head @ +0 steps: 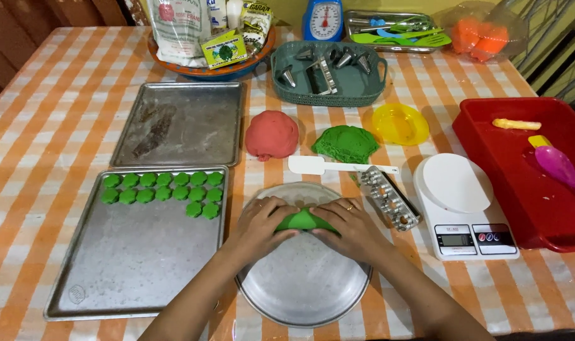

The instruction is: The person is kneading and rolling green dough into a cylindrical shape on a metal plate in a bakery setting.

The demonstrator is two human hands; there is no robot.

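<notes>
Both hands meet over the far part of a round metal plate (303, 278) that lies near the person on the checked table (41, 132); the left hand (259, 224) and the right hand (350, 226) press from either side on a lump of green dough (303, 220), fingers curled over it, so the grip is a two-handed squeeze rather than a pinch; the lump sits on the plate between the palms, partly covered by the fingers.

To the left lies a baking tray (129, 271) with rows of small green dough pieces (164, 189) along its far edge; beyond it is a second tray (186, 123), bare but smeared. Farther off rest a ball of red dough (272, 134) and a flattened green dough mass (345, 143), with a white spatula (328, 166) just in front of them; a metal mould strip (389, 197) lies just right of the plate, and a white kitchen scale (467, 208) beyond that.

The step in hand looks like gathering and shaping the lump; the next move seems to call for even pressure from both palms, keeping the dough on the plate.
</notes>
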